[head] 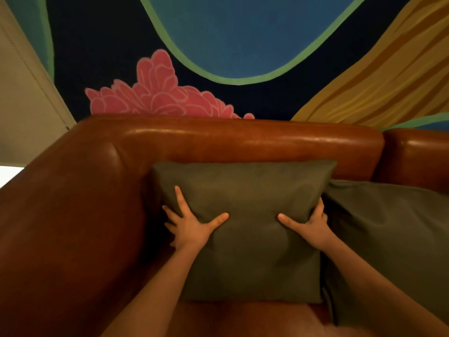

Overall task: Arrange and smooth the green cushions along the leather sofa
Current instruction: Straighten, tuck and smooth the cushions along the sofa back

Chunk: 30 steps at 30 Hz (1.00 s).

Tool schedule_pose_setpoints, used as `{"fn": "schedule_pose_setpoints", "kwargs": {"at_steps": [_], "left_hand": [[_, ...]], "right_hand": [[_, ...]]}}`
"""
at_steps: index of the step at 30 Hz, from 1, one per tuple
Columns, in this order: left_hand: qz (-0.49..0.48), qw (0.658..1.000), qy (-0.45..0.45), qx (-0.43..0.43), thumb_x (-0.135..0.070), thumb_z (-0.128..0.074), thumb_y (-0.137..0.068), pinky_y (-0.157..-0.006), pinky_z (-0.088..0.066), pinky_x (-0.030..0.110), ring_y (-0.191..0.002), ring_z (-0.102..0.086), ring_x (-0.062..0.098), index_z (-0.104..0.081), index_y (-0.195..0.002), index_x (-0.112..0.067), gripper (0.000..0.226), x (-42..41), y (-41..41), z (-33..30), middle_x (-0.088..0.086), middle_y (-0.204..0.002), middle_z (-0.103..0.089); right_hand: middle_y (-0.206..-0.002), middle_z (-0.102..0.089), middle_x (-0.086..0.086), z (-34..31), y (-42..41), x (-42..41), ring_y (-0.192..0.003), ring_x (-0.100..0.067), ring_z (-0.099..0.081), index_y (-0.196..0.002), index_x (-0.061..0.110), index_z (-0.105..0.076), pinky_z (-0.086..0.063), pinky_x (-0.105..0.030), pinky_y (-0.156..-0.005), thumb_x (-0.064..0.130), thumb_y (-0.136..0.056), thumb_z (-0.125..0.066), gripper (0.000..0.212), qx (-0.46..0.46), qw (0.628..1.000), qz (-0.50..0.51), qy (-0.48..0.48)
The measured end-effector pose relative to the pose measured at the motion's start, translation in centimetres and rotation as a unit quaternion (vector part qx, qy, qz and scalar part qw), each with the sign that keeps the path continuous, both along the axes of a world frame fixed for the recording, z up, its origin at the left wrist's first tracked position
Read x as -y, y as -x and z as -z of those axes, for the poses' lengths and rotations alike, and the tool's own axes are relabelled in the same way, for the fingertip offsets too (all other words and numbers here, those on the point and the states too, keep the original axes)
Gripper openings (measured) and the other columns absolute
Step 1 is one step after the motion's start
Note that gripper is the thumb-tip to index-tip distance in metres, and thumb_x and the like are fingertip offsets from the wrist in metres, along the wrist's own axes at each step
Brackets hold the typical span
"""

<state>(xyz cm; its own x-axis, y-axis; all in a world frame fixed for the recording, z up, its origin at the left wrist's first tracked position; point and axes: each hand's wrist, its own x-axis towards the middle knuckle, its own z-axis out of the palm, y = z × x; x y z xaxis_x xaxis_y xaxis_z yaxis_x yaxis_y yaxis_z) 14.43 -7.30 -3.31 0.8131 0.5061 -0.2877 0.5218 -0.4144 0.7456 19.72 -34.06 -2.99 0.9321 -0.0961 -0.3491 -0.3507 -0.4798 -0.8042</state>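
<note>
A painted mural (218, 45) with a pink flower (158, 93), blue shapes edged in green and ochre bands fills the wall behind the brown leather sofa (243, 139). The sofa's left armrest (73, 203) rises close beside the work area, and a second green cushion (388, 234) lies slumped to the right, its edge touching the first. The green cushion (243, 227) stands upright on the seat in the left corner, its face toward the camera, top edge leaning against the backrest, its longer side running vertically. The left hand (189, 227) presses its left edge, fingers (179, 198) spread and thumb lying on the front face. The right hand (313, 224) grips the right edge, thumb on the front, the remaining fingers curled behind the seam, wedged between the two cushions.
</note>
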Motion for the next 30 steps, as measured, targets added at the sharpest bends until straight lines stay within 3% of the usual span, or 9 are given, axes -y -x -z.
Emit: {"fn": "schedule_pose_setpoints", "kwargs": {"at_steps": [6, 9, 11, 14, 17, 20, 23, 26, 30], "left_hand": [[0.003, 0.999, -0.008, -0.036, -0.074, -0.072, -0.047, -0.103, -0.024, 0.071, -0.141, 0.003, 0.047, 0.037, -0.127, -0.056, 0.137, -0.3, -2.7, 0.1, 0.010, -0.153, 0.031], [0.003, 0.997, -0.071, -0.017, -0.084, -0.058, -0.045, -0.102, -0.020, 0.074, -0.142, 0.007, 0.043, 0.040, -0.128, -0.048, 0.134, 0.2, -2.6, 0.4, 0.008, -0.152, 0.033], [0.064, 0.969, -0.235, 0.046, -0.089, -0.038, -0.054, -0.102, -0.016, 0.075, -0.144, 0.006, 0.041, 0.029, -0.138, -0.038, 0.118, 0.7, -1.4, 0.8, 0.010, -0.156, 0.024], [0.161, 0.891, -0.395, 0.157, -0.069, -0.024, -0.083, -0.097, -0.016, 0.077, -0.143, -0.010, 0.039, -0.015, -0.149, -0.027, 0.079, 1.6, 1.0, 1.5, 0.011, -0.156, -0.013], [0.205, 0.855, -0.431, 0.205, -0.056, -0.025, -0.090, -0.100, -0.014, 0.075, -0.141, -0.017, 0.030, -0.024, -0.145, -0.026, 0.063, 3.4, 2.2, 1.4, 0.003, -0.153, -0.023], [0.270, 0.822, -0.444, 0.234, -0.048, -0.029, -0.092, -0.105, -0.014, 0.069, -0.139, -0.023, 0.025, -0.026, -0.145, -0.024, 0.058, 5.3, 2.8, 1.8, -0.002, -0.151, -0.027], [0.252, 0.833, -0.444, 0.213, -0.042, -0.015, -0.099, -0.109, -0.013, 0.062, -0.141, -0.022, 0.022, -0.017, -0.150, -0.020, 0.055, 5.4, 3.2, 3.5, -0.005, -0.153, -0.025], [0.231, 0.842, -0.444, 0.201, -0.047, -0.022, -0.096, -0.111, -0.008, 0.060, -0.142, -0.019, 0.022, -0.016, -0.150, -0.025, 0.059, 4.2, 1.8, 4.2, -0.006, -0.154, -0.021], [0.245, 0.834, -0.458, 0.188, -0.059, -0.030, -0.089, -0.111, -0.002, 0.064, -0.145, -0.014, 0.020, -0.017, -0.149, -0.035, 0.066, 2.7, -1.1, 3.9, -0.011, -0.156, -0.015]], "right_hand": [[-0.155, -0.003, -0.007, 0.6, -1.4, -0.2, -0.142, -0.034, -0.016, -0.145, 0.042, 0.016, -0.020, -0.048, -0.114, 0.068, -0.048, -0.074, 0.135, -0.010, 1.000, 0.019, 0.012], [-0.155, -0.007, -0.014, 0.6, 0.0, -1.1, -0.141, -0.038, -0.019, -0.149, 0.034, 0.009, -0.020, -0.051, -0.114, 0.067, -0.058, -0.072, 0.125, 0.077, 0.993, 0.059, 0.074], [-0.157, -0.011, -0.015, 0.5, 1.8, -1.8, -0.142, -0.037, -0.018, -0.151, 0.023, -0.002, -0.018, -0.055, -0.113, 0.068, -0.068, -0.063, 0.113, 0.207, 0.955, 0.052, 0.204], [-0.156, -0.021, -0.020, -0.2, 3.9, -3.3, -0.141, -0.048, -0.017, -0.149, 0.015, -0.026, -0.019, -0.062, -0.111, 0.047, -0.087, -0.051, 0.074, 0.375, 0.860, -0.043, 0.343], [-0.155, -0.026, -0.016, -0.4, 5.1, -5.3, -0.138, -0.056, -0.013, -0.145, 0.017, -0.039, -0.016, -0.065, -0.111, 0.031, -0.081, -0.039, 0.065, 0.405, 0.824, -0.096, 0.385], [-0.155, -0.023, -0.008, 0.6, 5.8, -6.6, -0.146, -0.034, -0.008, -0.144, 0.013, -0.039, -0.009, -0.060, -0.113, 0.031, -0.083, -0.040, 0.063, 0.452, 0.767, -0.169, 0.423], [-0.156, -0.022, -0.005, 2.1, 5.6, -7.7, -0.148, -0.021, -0.007, -0.144, 0.008, -0.036, -0.011, -0.054, -0.114, 0.031, -0.088, -0.037, 0.060, 0.471, 0.706, -0.252, 0.464], [-0.155, -0.025, 0.000, 2.2, 3.6, -7.1, -0.144, -0.017, -0.025, -0.146, 0.017, -0.034, -0.013, -0.051, -0.115, 0.042, -0.091, -0.038, 0.061, 0.463, 0.702, -0.264, 0.472], [-0.157, -0.018, 0.011, 1.7, 0.3, -4.7, -0.146, -0.013, -0.016, -0.150, 0.035, -0.022, -0.006, -0.055, -0.116, 0.062, -0.090, -0.034, 0.067, 0.423, 0.721, -0.272, 0.476]]}}
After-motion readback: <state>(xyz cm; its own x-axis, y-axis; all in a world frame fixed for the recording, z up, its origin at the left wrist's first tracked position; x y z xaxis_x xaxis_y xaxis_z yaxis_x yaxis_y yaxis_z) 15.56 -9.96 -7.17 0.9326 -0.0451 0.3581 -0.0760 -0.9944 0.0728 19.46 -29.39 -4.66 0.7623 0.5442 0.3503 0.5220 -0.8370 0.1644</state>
